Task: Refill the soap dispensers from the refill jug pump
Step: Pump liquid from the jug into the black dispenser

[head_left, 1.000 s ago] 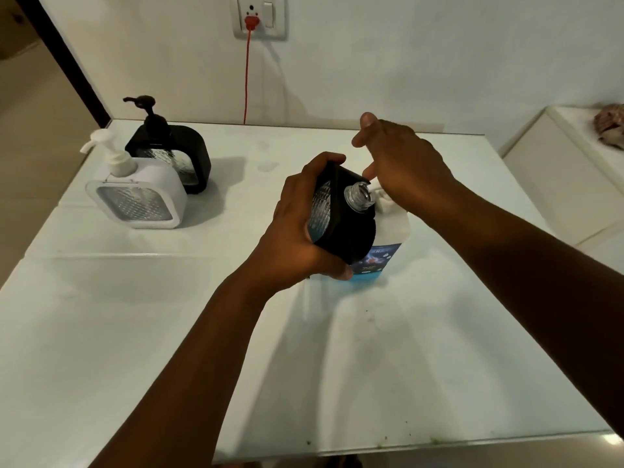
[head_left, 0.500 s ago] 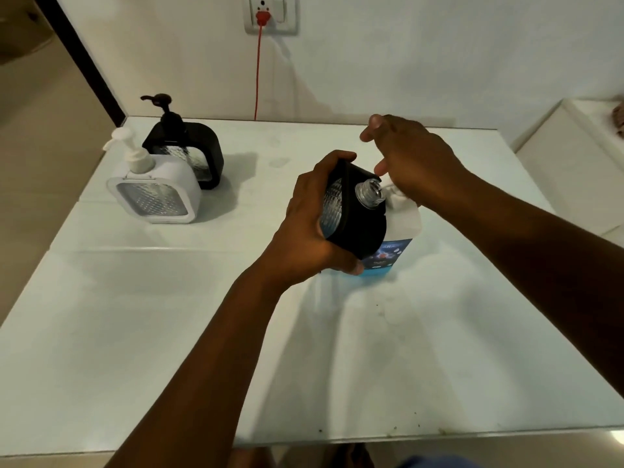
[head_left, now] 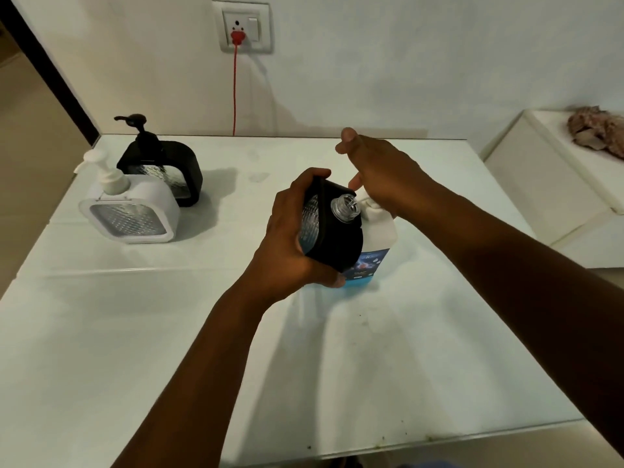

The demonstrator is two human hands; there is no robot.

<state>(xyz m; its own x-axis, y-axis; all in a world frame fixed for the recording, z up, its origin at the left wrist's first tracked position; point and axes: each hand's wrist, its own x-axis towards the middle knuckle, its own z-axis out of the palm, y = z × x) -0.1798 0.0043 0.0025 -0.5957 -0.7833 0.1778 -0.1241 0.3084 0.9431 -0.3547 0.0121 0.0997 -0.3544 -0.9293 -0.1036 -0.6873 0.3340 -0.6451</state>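
Note:
My left hand (head_left: 290,241) grips a black soap dispenser (head_left: 337,238) with its cap off, tilted so that its clear threaded neck points at the pump spout of the refill jug. The white refill jug (head_left: 376,241) with a blue label stands on the table right behind the dispenser. My right hand (head_left: 381,173) lies on top of the jug's pump and hides most of it. At the back left stand a white dispenser (head_left: 135,211) and a second black dispenser (head_left: 165,170), both with pumps fitted.
The white table (head_left: 169,332) reaches the wall at the back. A red cord (head_left: 234,92) hangs from a wall socket down behind the table. A lower white cabinet (head_left: 553,184) with a brownish bundle on it stands to the right.
The view shifted a little; both hands stay in the same grip, with the dispenser neck still at the jug's spout and the right hand on the pump.

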